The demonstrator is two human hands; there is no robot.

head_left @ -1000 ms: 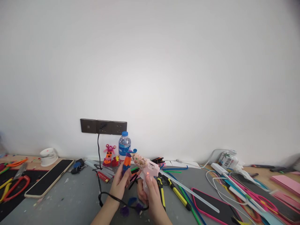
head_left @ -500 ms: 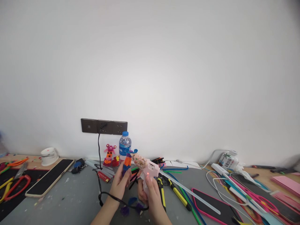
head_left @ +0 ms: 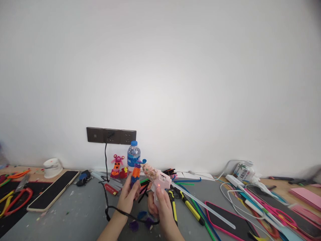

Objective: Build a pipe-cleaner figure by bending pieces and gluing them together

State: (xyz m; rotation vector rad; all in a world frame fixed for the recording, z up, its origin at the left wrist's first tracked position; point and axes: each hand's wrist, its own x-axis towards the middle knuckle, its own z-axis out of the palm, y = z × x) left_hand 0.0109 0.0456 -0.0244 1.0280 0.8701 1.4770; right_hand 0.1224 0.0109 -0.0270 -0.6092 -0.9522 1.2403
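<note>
Closed round a small orange, blue and purple pipe-cleaner figure (head_left: 136, 172) is my left hand (head_left: 127, 195). Curled blue pieces stick out at the figure's top. My right hand (head_left: 162, 204) grips a pale pink glue gun (head_left: 162, 180) by its handle, a red light showing on its body. The gun's crusted nozzle end points left, close by the figure's top; whether the tip touches it I cannot tell. From the gun's rear a long clear glue stick (head_left: 205, 206) slants down to the right. A black cord (head_left: 125, 213) runs from the handle across my left wrist.
Behind the figure stands a water bottle (head_left: 133, 155), beside a finished-looking pink and orange figure (head_left: 117, 165). The cord rises to a wall socket (head_left: 111, 135). Yellow-black pliers (head_left: 192, 207), a pink-edged phone (head_left: 225, 219) and pink scissors (head_left: 283, 216) lie right; another phone (head_left: 54, 190) lies left.
Both hands stay almost in place. The glue gun and the figure have shifted only very slightly against each other.
</note>
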